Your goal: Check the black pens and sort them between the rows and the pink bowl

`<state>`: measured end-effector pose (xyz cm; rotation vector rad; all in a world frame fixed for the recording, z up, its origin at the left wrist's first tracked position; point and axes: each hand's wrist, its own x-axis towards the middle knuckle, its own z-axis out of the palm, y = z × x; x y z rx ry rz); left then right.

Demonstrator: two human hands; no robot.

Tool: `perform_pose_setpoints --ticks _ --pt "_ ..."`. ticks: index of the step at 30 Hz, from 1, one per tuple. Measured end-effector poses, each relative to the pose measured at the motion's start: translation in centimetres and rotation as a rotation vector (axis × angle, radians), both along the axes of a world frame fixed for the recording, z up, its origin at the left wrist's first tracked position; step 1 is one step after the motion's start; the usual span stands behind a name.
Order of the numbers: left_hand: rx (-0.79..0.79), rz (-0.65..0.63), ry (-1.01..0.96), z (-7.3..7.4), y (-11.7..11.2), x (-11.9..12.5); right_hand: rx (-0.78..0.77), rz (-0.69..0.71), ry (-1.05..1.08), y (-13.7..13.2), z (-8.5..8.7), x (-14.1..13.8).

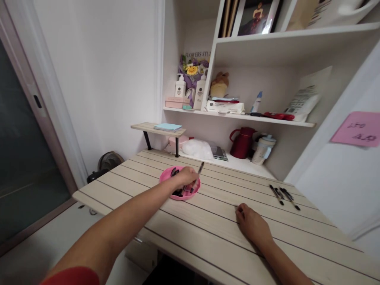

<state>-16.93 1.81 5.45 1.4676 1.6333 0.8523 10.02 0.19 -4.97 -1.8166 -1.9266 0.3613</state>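
Note:
My left hand (187, 177) reaches over a pink bowl (186, 198) and is closed on a dark-tipped pen (200, 168), held slanted above the right side of the bowl. Inside the bowl lie several black pens (179, 192), partly covered by my hand. My right hand (252, 223) rests on the tabletop to the right of the bowl, its fingers curled in, and no object shows in it. Several pens (284, 196) lie side by side near the right end of the table.
The slatted wooden table (196, 233) meets a white shelf unit at the back. A small riser (142, 126) with a blue notepad (168, 126) stands at the back left. Behind the table are a red jug (243, 143), a tumbler (263, 150) and a white plastic bag (197, 149).

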Motion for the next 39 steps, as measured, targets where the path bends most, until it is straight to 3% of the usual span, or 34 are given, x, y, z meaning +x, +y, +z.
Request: perform_pose_setpoints --ticks 5,8,12,16,24,31,39 --pt "-0.104 -0.221 -0.401 -2.5 -3.0 8.0 -0.266 0.116 1.142 1.1 3.2 -2.2" --pt "-0.173 -0.207 -0.506 -5.0 -3.4 12.3 -0.188 0.063 1.415 1.6 3.3 -3.6" --pt "-0.226 -0.141 -0.571 -7.5 -2.7 15.7 -0.201 -0.078 1.434 2.0 1.3 -3.9" --pt "-0.24 -0.152 -0.612 -8.5 -2.2 16.3 -0.153 -0.114 1.426 2.2 0.4 -3.1" --pt "-0.277 -0.23 -0.687 -8.6 -2.3 15.7 -0.145 -0.119 1.411 2.4 0.9 -2.9" --pt "-0.294 -0.371 -0.66 -8.6 -2.5 15.4 0.135 -0.162 1.59 3.5 0.9 -0.6" --pt "-0.316 -0.428 -0.691 -8.4 -2.5 15.1 0.04 -0.194 1.681 3.8 0.9 1.4"
